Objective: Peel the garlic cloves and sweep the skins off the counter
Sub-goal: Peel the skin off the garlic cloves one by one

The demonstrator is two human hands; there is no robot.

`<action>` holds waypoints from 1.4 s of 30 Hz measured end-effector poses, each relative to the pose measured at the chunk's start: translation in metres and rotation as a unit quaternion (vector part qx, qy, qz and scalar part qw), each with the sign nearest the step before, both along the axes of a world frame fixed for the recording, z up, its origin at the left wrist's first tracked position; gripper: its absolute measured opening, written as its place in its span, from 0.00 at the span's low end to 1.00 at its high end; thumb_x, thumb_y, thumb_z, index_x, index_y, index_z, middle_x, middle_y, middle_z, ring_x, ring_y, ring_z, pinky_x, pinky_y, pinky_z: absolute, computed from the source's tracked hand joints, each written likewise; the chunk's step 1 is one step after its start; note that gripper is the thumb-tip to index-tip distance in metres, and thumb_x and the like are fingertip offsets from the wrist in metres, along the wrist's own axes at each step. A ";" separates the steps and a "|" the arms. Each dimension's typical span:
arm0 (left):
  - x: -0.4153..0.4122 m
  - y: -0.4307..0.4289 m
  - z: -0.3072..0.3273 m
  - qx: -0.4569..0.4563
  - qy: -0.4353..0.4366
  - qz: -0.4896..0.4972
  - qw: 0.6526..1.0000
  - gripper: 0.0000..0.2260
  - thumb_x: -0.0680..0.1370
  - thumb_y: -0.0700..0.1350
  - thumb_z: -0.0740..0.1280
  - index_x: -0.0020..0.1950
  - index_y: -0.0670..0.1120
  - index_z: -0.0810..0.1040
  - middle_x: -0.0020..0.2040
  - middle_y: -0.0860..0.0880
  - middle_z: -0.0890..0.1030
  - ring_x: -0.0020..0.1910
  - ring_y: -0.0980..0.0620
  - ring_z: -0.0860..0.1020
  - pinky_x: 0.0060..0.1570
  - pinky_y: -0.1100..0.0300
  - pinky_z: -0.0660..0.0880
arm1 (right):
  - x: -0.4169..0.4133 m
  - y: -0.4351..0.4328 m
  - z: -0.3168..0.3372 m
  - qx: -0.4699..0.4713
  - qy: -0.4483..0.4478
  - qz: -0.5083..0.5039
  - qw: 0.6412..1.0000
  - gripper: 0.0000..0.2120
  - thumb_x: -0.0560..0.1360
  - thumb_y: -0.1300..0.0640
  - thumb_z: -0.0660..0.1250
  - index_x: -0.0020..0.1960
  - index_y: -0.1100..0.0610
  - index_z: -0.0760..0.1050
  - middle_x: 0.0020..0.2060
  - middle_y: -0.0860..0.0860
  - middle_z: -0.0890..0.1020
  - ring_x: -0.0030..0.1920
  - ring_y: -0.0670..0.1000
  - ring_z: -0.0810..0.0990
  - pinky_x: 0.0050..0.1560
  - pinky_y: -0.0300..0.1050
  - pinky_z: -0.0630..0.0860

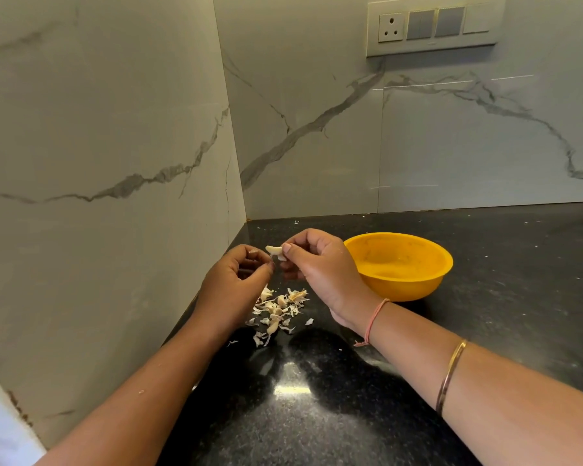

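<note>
My right hand [317, 264] pinches a pale garlic clove [274, 251] between thumb and forefinger, held above the black counter [350, 415]. My left hand [236, 280] is just left of it, its fingertips pinching a thin strip of skin that hangs from the clove. Below both hands lies a heap of papery garlic skins [276, 311] with what look like a few cloves among them. A yellow plastic bowl [401, 264] stands on the counter right of my right hand; I see nothing inside it.
Marble-patterned walls meet in a corner [246, 210] just behind my hands, close on the left side. A switch and socket panel [434, 25] sits high on the back wall. The dark counter stretches to the right and toward me.
</note>
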State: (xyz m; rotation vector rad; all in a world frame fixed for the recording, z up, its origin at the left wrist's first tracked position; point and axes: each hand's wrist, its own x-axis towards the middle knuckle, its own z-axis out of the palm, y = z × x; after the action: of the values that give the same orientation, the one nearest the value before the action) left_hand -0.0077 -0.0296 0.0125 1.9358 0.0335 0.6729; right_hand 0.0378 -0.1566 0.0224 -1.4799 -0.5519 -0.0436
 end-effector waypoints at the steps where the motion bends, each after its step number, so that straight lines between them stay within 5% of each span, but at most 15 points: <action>1: 0.000 0.000 0.001 -0.013 0.002 -0.004 1.000 0.06 0.75 0.42 0.68 0.44 0.53 0.76 0.42 0.51 0.80 0.41 0.54 0.77 0.39 0.61 0.72 | 0.000 0.000 0.000 0.000 0.003 0.000 1.000 0.06 0.77 0.64 0.63 0.42 0.57 0.76 0.42 0.58 0.82 0.41 0.51 0.81 0.44 0.45 0.81; 10: -0.002 -0.002 0.007 -0.206 -0.017 -0.062 0.976 0.08 0.76 0.34 0.65 0.49 0.47 0.75 0.45 0.46 0.81 0.44 0.50 0.80 0.44 0.60 0.77 | -0.001 0.001 -0.003 0.010 0.047 0.035 0.998 0.04 0.76 0.64 0.64 0.44 0.58 0.77 0.41 0.57 0.83 0.42 0.52 0.82 0.47 0.50 0.81; 16: -0.002 -0.003 0.007 -0.195 -0.013 -0.054 0.979 0.07 0.75 0.35 0.67 0.48 0.46 0.76 0.44 0.45 0.82 0.45 0.48 0.81 0.45 0.58 0.78 | -0.003 0.000 -0.002 -0.008 0.000 0.033 0.999 0.05 0.74 0.66 0.66 0.44 0.57 0.76 0.39 0.56 0.81 0.41 0.51 0.82 0.41 0.41 0.80; 22: -0.001 -0.003 0.006 -0.192 -0.015 -0.040 0.981 0.09 0.74 0.34 0.68 0.49 0.46 0.75 0.42 0.45 0.82 0.40 0.51 0.81 0.45 0.58 0.79 | -0.003 0.000 -0.003 -0.069 -0.085 0.011 0.994 0.06 0.73 0.66 0.67 0.45 0.57 0.76 0.39 0.54 0.81 0.40 0.50 0.81 0.44 0.45 0.81; 29: -0.002 -0.001 0.005 -0.184 -0.014 -0.035 0.982 0.10 0.74 0.33 0.67 0.48 0.47 0.75 0.42 0.45 0.83 0.41 0.50 0.83 0.43 0.60 0.80 | -0.004 0.001 -0.003 -0.124 -0.145 -0.003 0.982 0.13 0.74 0.65 0.66 0.57 0.54 0.77 0.34 0.49 0.79 0.34 0.45 0.78 0.37 0.36 0.77; 33: -0.002 -0.002 0.006 -0.201 -0.010 -0.027 0.979 0.06 0.77 0.34 0.64 0.45 0.45 0.76 0.40 0.46 0.81 0.41 0.50 0.80 0.44 0.59 0.79 | -0.002 0.001 -0.004 -0.139 -0.180 -0.037 0.973 0.13 0.73 0.65 0.65 0.54 0.52 0.80 0.36 0.52 0.79 0.37 0.48 0.78 0.44 0.45 0.80; 35: -0.002 -0.002 0.007 -0.228 -0.003 -0.049 0.972 0.01 0.76 0.39 0.66 0.46 0.44 0.77 0.41 0.45 0.81 0.41 0.50 0.80 0.44 0.60 0.80 | -0.001 0.001 -0.005 -0.140 -0.188 -0.045 0.971 0.12 0.73 0.65 0.66 0.52 0.53 0.80 0.35 0.51 0.78 0.35 0.45 0.76 0.40 0.39 0.77; 38: -0.003 -0.002 0.006 -0.232 0.014 -0.087 0.969 0.11 0.68 0.45 0.71 0.48 0.44 0.77 0.43 0.45 0.83 0.44 0.49 0.82 0.46 0.60 0.80 | -0.002 0.001 -0.005 -0.160 -0.216 -0.052 0.962 0.08 0.73 0.64 0.66 0.51 0.55 0.79 0.36 0.50 0.78 0.34 0.43 0.74 0.34 0.30 0.71; 42: -0.003 -0.003 0.008 -0.286 0.014 -0.097 0.953 0.06 0.70 0.35 0.69 0.45 0.42 0.79 0.38 0.46 0.83 0.38 0.54 0.82 0.38 0.66 0.79 | -0.003 0.001 -0.006 -0.172 -0.233 -0.043 0.956 0.08 0.73 0.65 0.66 0.51 0.57 0.76 0.36 0.52 0.80 0.36 0.46 0.78 0.33 0.30 0.72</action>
State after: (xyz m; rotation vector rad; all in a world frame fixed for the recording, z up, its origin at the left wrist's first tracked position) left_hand -0.0112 -0.0323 0.0200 1.3675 0.0496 0.4398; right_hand 0.0348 -0.1561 0.0166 -1.8473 -0.9084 -0.3895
